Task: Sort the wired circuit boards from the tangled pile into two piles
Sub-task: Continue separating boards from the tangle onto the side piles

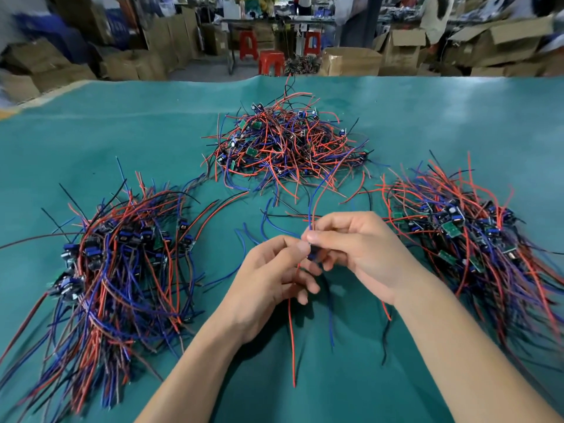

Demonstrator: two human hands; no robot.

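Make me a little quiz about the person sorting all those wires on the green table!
1. True or false: the left hand and the right hand both hold the same wired board above the green table.
2. How many heaps of wired boards lie on the table? A) one B) two C) three
3. Which heap lies farthest from the person: the left pile, the right pile or the middle tangled pile?

Key
1. True: fingers of both hands pinch it, and its red and blue wires hang down.
2. C
3. The middle tangled pile.
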